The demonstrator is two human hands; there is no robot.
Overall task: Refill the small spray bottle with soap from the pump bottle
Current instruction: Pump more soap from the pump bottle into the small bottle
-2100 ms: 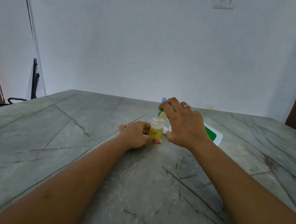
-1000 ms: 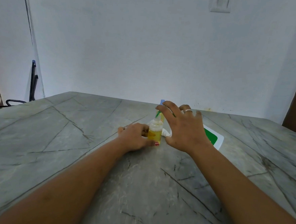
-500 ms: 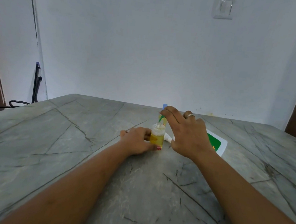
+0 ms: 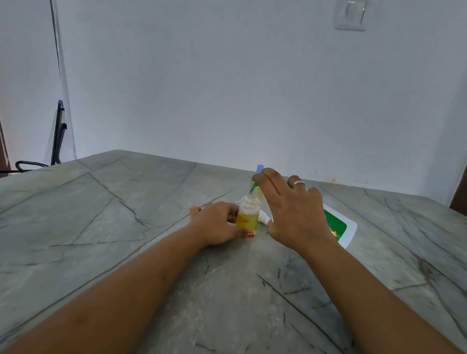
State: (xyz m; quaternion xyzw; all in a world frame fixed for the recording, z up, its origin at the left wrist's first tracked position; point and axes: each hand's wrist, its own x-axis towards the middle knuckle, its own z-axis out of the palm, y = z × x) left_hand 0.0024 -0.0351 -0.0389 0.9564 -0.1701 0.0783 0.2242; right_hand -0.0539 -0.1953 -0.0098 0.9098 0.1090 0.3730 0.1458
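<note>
Steadying the small bottle [image 4: 247,218] is the left hand's [image 4: 218,225] whole job in the head view, the only one here. Its fingers wrap the lower half and the thumb lies across the front, so the bottle stands upright on the table [image 4: 113,223] and should not tip or slide while it is filled. It looks about half full of yellow soap, and its neck is uncapped.

The right hand [image 4: 293,217] arches over the pump bottle [image 4: 260,169], hiding nearly all of it. The fingers are spread and fairly straight, laid on the pump top rather than curled round it, probably to press down. The thumb hangs low near the table; I cannot tell whether it touches the bottle. A green spout [image 4: 252,189] slants from under the forefinger to just above the open neck, evidently aimed so the soap drops inside.

A white cap [image 4: 264,217] lies on the table just beside the small bottle, likely its spray top, set within reach for closing. A white and green packet [image 4: 340,228] lies flat behind the right wrist.
</note>
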